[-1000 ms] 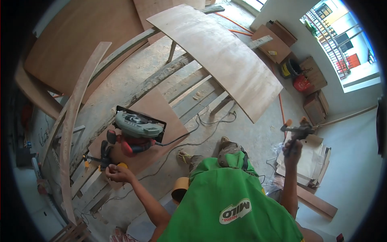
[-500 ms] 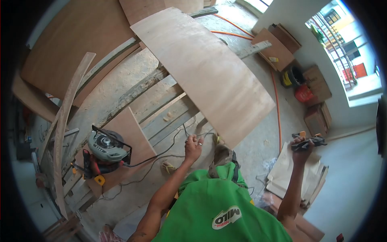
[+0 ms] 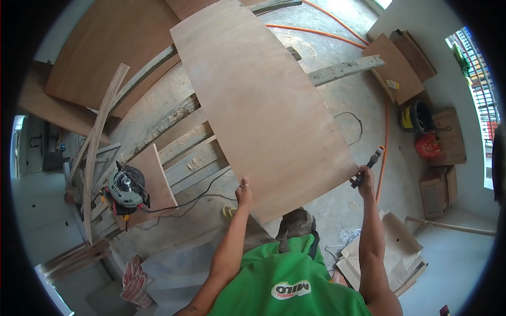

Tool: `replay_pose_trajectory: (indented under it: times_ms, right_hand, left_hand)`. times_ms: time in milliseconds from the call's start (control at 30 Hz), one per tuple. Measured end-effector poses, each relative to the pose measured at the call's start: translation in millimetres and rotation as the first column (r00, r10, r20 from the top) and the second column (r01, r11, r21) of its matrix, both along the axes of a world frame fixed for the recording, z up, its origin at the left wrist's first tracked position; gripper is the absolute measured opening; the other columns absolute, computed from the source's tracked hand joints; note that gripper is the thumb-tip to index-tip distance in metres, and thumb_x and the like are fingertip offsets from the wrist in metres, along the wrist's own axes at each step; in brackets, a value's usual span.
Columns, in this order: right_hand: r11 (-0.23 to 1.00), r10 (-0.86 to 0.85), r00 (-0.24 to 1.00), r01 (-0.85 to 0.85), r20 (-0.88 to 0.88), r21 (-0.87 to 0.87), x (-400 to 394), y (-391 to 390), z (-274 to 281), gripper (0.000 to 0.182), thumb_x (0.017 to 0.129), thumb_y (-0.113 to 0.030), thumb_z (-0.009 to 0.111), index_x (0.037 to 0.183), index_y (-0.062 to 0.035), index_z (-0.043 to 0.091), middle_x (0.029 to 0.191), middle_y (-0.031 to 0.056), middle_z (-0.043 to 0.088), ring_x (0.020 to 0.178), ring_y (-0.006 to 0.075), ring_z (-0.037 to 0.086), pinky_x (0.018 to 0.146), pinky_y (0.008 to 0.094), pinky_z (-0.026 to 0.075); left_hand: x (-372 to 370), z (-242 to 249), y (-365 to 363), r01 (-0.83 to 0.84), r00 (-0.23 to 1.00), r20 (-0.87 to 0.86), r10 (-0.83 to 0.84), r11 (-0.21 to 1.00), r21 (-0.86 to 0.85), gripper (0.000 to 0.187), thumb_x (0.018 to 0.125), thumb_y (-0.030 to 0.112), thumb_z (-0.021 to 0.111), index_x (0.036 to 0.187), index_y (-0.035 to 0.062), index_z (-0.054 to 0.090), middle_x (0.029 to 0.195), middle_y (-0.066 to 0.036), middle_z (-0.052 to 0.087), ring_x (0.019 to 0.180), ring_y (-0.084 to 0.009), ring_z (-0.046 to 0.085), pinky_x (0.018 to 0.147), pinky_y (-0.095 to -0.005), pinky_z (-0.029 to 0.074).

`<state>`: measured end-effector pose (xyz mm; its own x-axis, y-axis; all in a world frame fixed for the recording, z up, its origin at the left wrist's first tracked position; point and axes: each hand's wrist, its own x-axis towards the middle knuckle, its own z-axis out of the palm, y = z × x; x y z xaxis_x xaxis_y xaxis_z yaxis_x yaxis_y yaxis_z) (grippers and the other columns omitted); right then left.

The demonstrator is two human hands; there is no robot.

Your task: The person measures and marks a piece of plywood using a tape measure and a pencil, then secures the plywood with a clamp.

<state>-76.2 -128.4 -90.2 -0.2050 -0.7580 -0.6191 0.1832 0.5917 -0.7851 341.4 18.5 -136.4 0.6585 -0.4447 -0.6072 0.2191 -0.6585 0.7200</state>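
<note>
A long plywood sheet (image 3: 263, 105) lies across wooden beams in front of me. My left hand (image 3: 244, 194) is closed at the sheet's near left edge, gripping it. At the sheet's right corner, my right hand (image 3: 365, 181) is wrapped round a dark clamp-like tool (image 3: 369, 167), whose upper end points up and right. To the left, a grey-green circular saw (image 3: 126, 185) rests on a smaller plywood piece (image 3: 155, 174), its black cord running toward my left hand's side.
Rough beams (image 3: 342, 70) stick out beneath the sheet. An orange hose (image 3: 386, 131) runs along the floor at right, near a black bucket (image 3: 416, 117) and cardboard boxes (image 3: 448, 138). Flattened cardboard (image 3: 387, 245) lies by my right arm. A thin plank (image 3: 100, 126) leans at left.
My left hand has moved onto the sheet's near edge. My right hand has brought the tool in to the sheet's right corner. The view has shifted, and the sheet appears larger and closer.
</note>
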Motion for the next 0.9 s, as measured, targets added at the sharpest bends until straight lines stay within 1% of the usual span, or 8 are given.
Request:
replay_pose_trajectory:
  times_ms: [100, 333, 367, 500, 567, 733, 800, 900]
  right_hand:
    - [0.987, 0.157, 0.985, -0.159, 0.072, 0.018, 3.0, -1.7, -3.1, 0.034, 0.077, -0.038, 0.059, 0.094, -0.0088, 0.054, 0.080, 0.0049, 0.055, 0.074, 0.0180, 0.059, 0.061, 0.0392, 0.053]
    - [0.991, 0.131, 0.982, -0.134, 0.138, 0.009, 22.4, 22.6, 18.5, 0.031, 0.079, -0.033, 0.058, 0.097, -0.0094, 0.052, 0.084, 0.0063, 0.054, 0.073, 0.0206, 0.060, 0.061, 0.0428, 0.055]
    - [0.996, 0.086, 0.986, -0.089, 0.141, 0.009, 35.1, 34.7, 26.1, 0.026, 0.080, -0.027, 0.058, 0.095, -0.0058, 0.054, 0.076, 0.0045, 0.056, 0.060, 0.0171, 0.060, 0.053, 0.0334, 0.055]
    - [0.996, 0.060, 0.986, -0.069, 0.158, 0.055, 69.7, 98.1, 26.7, 0.022, 0.078, -0.020, 0.062, 0.093, -0.0052, 0.057, 0.076, 0.0018, 0.054, 0.060, 0.0127, 0.055, 0.053, 0.0304, 0.052]
    - [0.989, 0.054, 0.976, -0.081, 0.211, 0.122, 82.0, 121.1, 34.3, 0.021, 0.078, -0.018, 0.063, 0.093, -0.0044, 0.058, 0.076, 0.0002, 0.052, 0.060, 0.0107, 0.051, 0.054, 0.0262, 0.045]
    - [0.983, 0.000, 0.984, -0.033, 0.178, 0.179, 86.0, 154.4, 44.5, 0.022, 0.076, -0.018, 0.062, 0.092, -0.0027, 0.057, 0.078, 0.0021, 0.055, 0.066, 0.0126, 0.054, 0.061, 0.0277, 0.048]
    - [0.980, -0.029, 0.978, -0.013, 0.206, 0.198, 91.9, 165.8, 44.6, 0.024, 0.077, -0.013, 0.066, 0.097, -0.0021, 0.059, 0.082, 0.0004, 0.055, 0.073, 0.0095, 0.051, 0.066, 0.0255, 0.043]
    - [0.980, -0.029, 0.979, -0.012, 0.202, 0.201, 113.3, 168.7, 34.4, 0.025, 0.076, -0.011, 0.066, 0.098, -0.0029, 0.059, 0.084, 0.0003, 0.055, 0.078, 0.0107, 0.052, 0.072, 0.0267, 0.043]
  left_hand:
    - [-8.2, -1.7, 4.1, -0.034, 0.997, 0.065, 0.034, 0.999, -0.012, 0.060, 0.093, 0.050, 0.050, 0.095, -0.0092, 0.059, 0.087, -0.016, 0.062, 0.082, -0.0212, 0.054, 0.077, -0.0339, 0.044]
    - [8.2, 4.4, 7.7, -0.201, 0.946, 0.254, 0.203, 0.979, -0.033, 0.057, 0.090, 0.049, 0.052, 0.092, -0.0064, 0.066, 0.082, -0.017, 0.066, 0.079, -0.0228, 0.059, 0.074, -0.0365, 0.047]
    - [21.9, 15.2, 14.6, -0.162, 0.976, 0.170, 0.135, 0.974, 0.158, 0.058, 0.090, 0.050, 0.052, 0.099, -0.0062, 0.065, 0.086, -0.016, 0.067, 0.084, -0.0223, 0.061, 0.075, -0.0369, 0.047]
    - [67.3, 19.4, 56.0, -0.112, 0.979, 0.188, 0.080, 0.979, 0.168, 0.059, 0.088, 0.050, 0.057, 0.094, -0.0077, 0.066, 0.095, -0.009, 0.064, 0.084, -0.0131, 0.055, 0.072, -0.0319, 0.047]
    - [65.1, 59.2, 54.9, -0.174, 0.981, 0.103, 0.166, 0.983, 0.066, 0.060, 0.089, 0.051, 0.052, 0.101, -0.0060, 0.066, 0.090, -0.014, 0.067, 0.085, -0.0234, 0.061, 0.077, -0.0374, 0.049]
    - [67.2, 43.9, 118.5, -0.124, 0.953, 0.285, 0.105, 0.991, 0.047, 0.058, 0.089, 0.048, 0.056, 0.102, -0.0090, 0.063, 0.094, -0.013, 0.064, 0.084, -0.0207, 0.061, 0.073, -0.0353, 0.050]
    - [61.8, 61.8, 124.1, -0.267, 0.954, 0.146, 0.261, 0.963, 0.025, 0.063, 0.088, 0.050, 0.057, 0.104, -0.0105, 0.062, 0.094, -0.013, 0.063, 0.088, -0.0209, 0.059, 0.075, -0.0359, 0.050]
    - [92.3, 42.9, 137.3, -0.343, 0.920, 0.265, 0.290, 0.921, 0.182, 0.067, 0.087, 0.053, 0.056, 0.108, -0.0105, 0.061, 0.098, -0.014, 0.062, 0.093, -0.0225, 0.058, 0.079, -0.0369, 0.049]
